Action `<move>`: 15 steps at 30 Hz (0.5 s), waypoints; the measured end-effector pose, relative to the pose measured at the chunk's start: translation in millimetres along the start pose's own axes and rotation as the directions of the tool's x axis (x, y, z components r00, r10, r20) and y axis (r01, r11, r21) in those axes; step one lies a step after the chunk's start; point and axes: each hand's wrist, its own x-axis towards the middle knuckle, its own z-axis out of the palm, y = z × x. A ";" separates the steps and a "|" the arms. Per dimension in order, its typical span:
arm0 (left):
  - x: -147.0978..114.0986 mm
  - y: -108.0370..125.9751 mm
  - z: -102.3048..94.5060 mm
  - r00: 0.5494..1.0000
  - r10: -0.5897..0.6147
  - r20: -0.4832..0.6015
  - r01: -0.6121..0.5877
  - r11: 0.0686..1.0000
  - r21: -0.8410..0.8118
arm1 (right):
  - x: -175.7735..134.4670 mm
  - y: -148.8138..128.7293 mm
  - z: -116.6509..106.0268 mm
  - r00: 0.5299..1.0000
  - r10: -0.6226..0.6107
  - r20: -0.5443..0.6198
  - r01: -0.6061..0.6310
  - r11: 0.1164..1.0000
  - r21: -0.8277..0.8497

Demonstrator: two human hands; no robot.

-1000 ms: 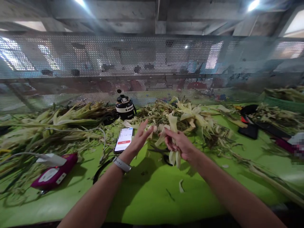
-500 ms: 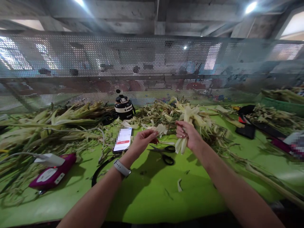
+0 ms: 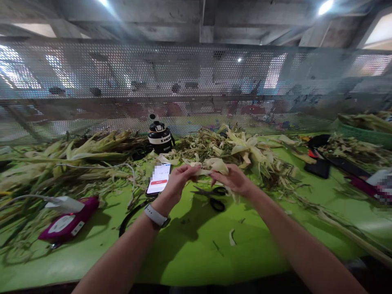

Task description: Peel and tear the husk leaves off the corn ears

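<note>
Over the middle of the green table, my left hand (image 3: 180,179) is closed in a pinch on one end of a pale corn husk (image 3: 217,165). My right hand (image 3: 235,180) grips the other side of it, fingers curled towards the left hand. Some of the husk hides behind the fingers. Black-handled scissors (image 3: 217,204) lie with blades apart on the table just below both hands. A phone (image 3: 157,181) with a lit screen rests left of my left hand. Beyond my hands spreads a heap of loose husks (image 3: 254,153).
A black drink bottle (image 3: 160,138) stands behind the phone. Long husks (image 3: 82,151) cover the table's left side, near a purple power strip (image 3: 70,220) with a cable. A perforated metal screen (image 3: 190,73) closes the back. A green basket (image 3: 364,136) stands at right.
My right hand has moved left and down, close to my left hand. The pale husk bunch it held upright now lies across between both hands.
</note>
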 end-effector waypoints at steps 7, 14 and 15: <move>-10.1 8.8 2.9 0.961 0.232 0.151 -0.263 0.933 0.243 | -5.0 -14.6 -6.6 0.959 0.282 0.020 -0.282 0.959 0.013; -6.2 8.0 -3.0 0.920 -0.086 0.382 -0.057 0.936 0.348 | -4.2 -12.5 -29.6 0.882 0.457 0.112 -0.466 0.881 0.079; -4.6 6.5 -4.4 0.913 -0.144 0.382 -0.008 0.929 0.369 | -2.9 -10.7 -34.6 0.879 0.470 0.079 -0.477 0.869 0.133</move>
